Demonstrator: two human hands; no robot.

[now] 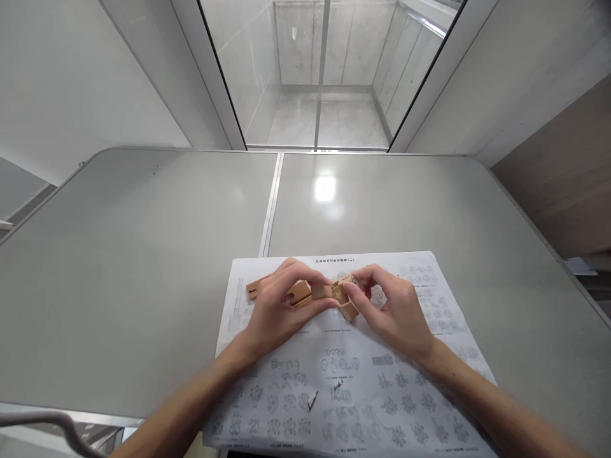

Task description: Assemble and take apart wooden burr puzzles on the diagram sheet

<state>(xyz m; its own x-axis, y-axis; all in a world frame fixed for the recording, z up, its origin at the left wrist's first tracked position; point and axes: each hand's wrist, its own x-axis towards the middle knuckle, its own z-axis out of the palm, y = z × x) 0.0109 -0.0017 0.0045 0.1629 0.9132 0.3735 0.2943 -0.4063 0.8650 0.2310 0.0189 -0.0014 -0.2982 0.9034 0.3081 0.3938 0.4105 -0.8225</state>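
My left hand [277, 302] is closed, pinching a small notched wooden puzzle piece [323, 292] between thumb and fingers. Close against it, my right hand [394, 312] grips another wooden puzzle piece [347, 280] with a dark mark on it. The two pieces meet between my fingertips, and a further wooden part [350, 311] shows just below them; whether it is joined to them I cannot tell. Loose notched pieces lie on the paper behind my left hand, among them a numbered wooden stick [252, 291] and a notched stick [300, 292], partly hidden by my fingers.
A large printed sheet [353, 340] with rows of puzzle drawings lies under my hands, with small tears in it. The grey table [167, 286] has a metal seam strip [272, 207]. Behind the far edge stands a glass window [296, 114].
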